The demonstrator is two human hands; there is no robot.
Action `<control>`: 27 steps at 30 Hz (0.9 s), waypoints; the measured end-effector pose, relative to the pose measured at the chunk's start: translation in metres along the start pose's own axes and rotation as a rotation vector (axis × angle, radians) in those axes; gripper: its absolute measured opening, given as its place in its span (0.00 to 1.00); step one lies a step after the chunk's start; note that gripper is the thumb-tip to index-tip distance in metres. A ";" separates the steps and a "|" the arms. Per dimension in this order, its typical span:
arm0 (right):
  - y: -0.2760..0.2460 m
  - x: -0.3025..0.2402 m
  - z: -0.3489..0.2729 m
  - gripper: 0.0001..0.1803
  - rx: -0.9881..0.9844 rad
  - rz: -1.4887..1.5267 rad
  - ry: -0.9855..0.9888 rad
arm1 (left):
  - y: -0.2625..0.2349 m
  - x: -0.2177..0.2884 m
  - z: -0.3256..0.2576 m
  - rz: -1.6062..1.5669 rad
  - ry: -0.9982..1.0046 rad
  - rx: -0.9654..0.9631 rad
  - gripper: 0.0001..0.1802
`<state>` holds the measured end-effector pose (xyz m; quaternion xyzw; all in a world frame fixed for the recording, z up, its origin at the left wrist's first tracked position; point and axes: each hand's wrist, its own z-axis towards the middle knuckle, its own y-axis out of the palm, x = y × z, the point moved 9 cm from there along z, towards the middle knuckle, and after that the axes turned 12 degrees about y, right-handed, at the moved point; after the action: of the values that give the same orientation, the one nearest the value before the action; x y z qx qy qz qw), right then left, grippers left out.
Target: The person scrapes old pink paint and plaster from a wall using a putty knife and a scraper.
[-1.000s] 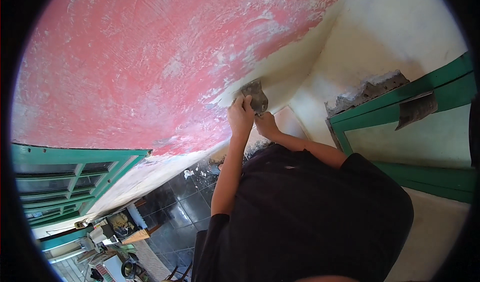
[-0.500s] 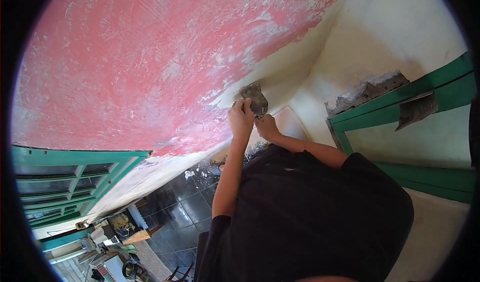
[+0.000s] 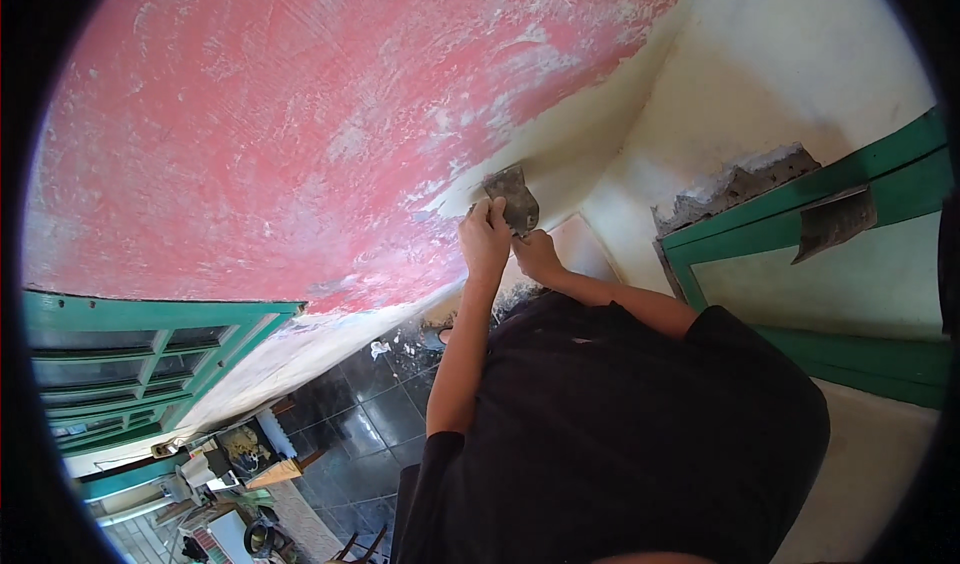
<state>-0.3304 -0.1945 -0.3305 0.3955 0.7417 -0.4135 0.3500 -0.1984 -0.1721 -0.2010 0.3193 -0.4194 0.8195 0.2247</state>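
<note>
Peeling red wall [image 3: 300, 134], green window frames [image 3: 130, 364], dark tiled floor [image 3: 370, 414].

Green window frame [image 3: 140, 354], green door frame [image 3: 850, 254], dark floor tiles [image 3: 370, 414]

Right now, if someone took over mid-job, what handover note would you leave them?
Left hand: closed on the scraper, blade flat against the wall.
Right hand: gripping the scraper's handle just below the left.
Where: the blade sits at the lower edge of the red paint, where it meets the bare cream wall.
Done: paint is off to the right of the blade; worn white patches streak the red nearby.
Left: most of the red area is still coated.
</note>
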 end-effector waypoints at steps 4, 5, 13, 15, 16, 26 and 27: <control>-0.003 -0.007 -0.004 0.22 -0.014 -0.008 -0.020 | 0.000 0.001 0.000 -0.017 -0.001 0.012 0.17; -0.002 -0.006 -0.003 0.22 -0.021 -0.018 0.014 | 0.000 0.001 0.000 -0.013 -0.001 0.012 0.16; 0.006 0.002 0.001 0.21 -0.011 0.012 0.006 | -0.002 -0.004 -0.002 -0.002 -0.007 0.028 0.16; 0.008 0.017 0.012 0.30 -0.004 0.078 -0.027 | 0.003 0.001 0.002 -0.015 0.005 0.021 0.16; 0.009 0.016 0.011 0.30 -0.007 0.079 -0.026 | 0.002 0.000 0.001 -0.004 0.004 0.020 0.16; 0.011 0.010 -0.001 0.26 -0.110 0.141 0.177 | -0.004 0.001 0.002 0.006 -0.014 0.046 0.18; 0.013 0.011 -0.002 0.26 -0.134 0.176 0.219 | -0.005 0.000 0.001 0.006 -0.017 0.046 0.18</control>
<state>-0.3242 -0.1846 -0.3436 0.4776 0.7637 -0.2852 0.3275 -0.1952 -0.1707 -0.1976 0.3300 -0.4031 0.8270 0.2112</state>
